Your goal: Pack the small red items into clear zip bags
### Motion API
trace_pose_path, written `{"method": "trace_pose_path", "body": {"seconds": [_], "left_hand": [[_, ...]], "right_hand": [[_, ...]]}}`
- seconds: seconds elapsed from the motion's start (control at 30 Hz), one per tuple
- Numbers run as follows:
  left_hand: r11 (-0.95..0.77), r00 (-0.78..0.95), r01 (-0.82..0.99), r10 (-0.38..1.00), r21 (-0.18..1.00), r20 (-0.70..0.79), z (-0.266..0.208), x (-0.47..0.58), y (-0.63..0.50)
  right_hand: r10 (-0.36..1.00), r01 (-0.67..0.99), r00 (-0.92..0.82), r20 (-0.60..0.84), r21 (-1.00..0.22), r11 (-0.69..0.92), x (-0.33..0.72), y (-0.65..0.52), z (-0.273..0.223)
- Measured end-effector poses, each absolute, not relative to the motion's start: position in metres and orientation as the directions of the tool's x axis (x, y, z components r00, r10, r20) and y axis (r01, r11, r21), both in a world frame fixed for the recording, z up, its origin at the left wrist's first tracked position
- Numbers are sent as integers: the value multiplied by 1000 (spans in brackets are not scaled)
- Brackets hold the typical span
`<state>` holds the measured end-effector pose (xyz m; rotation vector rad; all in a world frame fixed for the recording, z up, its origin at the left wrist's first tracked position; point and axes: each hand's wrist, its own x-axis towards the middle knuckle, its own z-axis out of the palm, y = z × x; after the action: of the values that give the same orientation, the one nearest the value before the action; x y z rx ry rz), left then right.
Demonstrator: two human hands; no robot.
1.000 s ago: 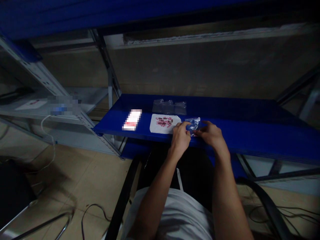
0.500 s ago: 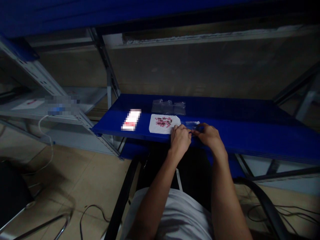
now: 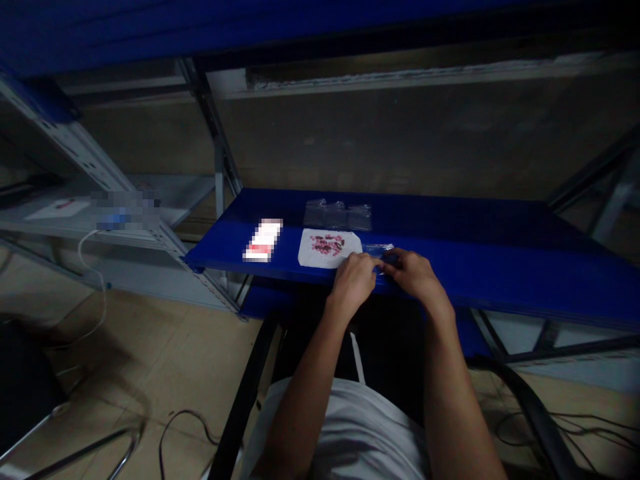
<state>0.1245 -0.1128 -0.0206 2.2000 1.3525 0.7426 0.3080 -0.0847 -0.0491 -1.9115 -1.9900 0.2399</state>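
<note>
A small clear plastic bag (image 3: 378,248) lies near the front edge of the blue shelf, between my two hands. My left hand (image 3: 354,273) is closed at the bag's left side, its fingers curled down and partly hidden. From the right, my right hand (image 3: 411,270) pinches the bag with thumb and fingers, close to the left fingertips. Just left of them, a white sheet (image 3: 306,255) carries a cluster of small pink and dark red pieces (image 3: 327,245). The left knuckles overlap the sheet's lower right corner. Whether the bag holds anything cannot be made out.
Several flat clear bags (image 3: 336,215) lie behind the sheet. A bright pixelated rectangle (image 3: 263,240) is to its left on the blue shelf (image 3: 500,260). Metal uprights (image 3: 100,157) and a grey side shelf (image 3: 185,193) stand at left. Chair armrests (image 3: 250,393) flank my body.
Both hands have shifted slightly left, and the bag has moved left with them. The sheet, the pieces and the bags behind stay where they were.
</note>
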Motion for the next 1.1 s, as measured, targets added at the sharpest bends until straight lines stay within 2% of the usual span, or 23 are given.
{"method": "trace_pose_path", "body": {"seconds": [0.13,0.33,0.5,0.63,0.73,1.1], "left_hand": [[-482,423,687,874,544,240,-18,123,-113],[-394,351,714,917,579,190,-12,125,-118],[-421,430,783,898,458,91,-10,130,-122],[-392,400,835,914,385,62,-10,135,-127],[-367,376,862,926,351,46,-8,137,-130],[-388,396,831,916,398,66,-11,132,-130]], "right_hand": [[989,926,-18,150,-371,73,307,-85,-49],[983,879,42,181,-475,50,308,-86,-45],[977,869,122,175,-495,-20,307,-87,-42],[978,862,159,137,-501,-70,308,-87,-39],[973,857,162,167,-513,-54,309,-88,-38],[952,795,157,264,-606,37,305,-32,-28]]}}
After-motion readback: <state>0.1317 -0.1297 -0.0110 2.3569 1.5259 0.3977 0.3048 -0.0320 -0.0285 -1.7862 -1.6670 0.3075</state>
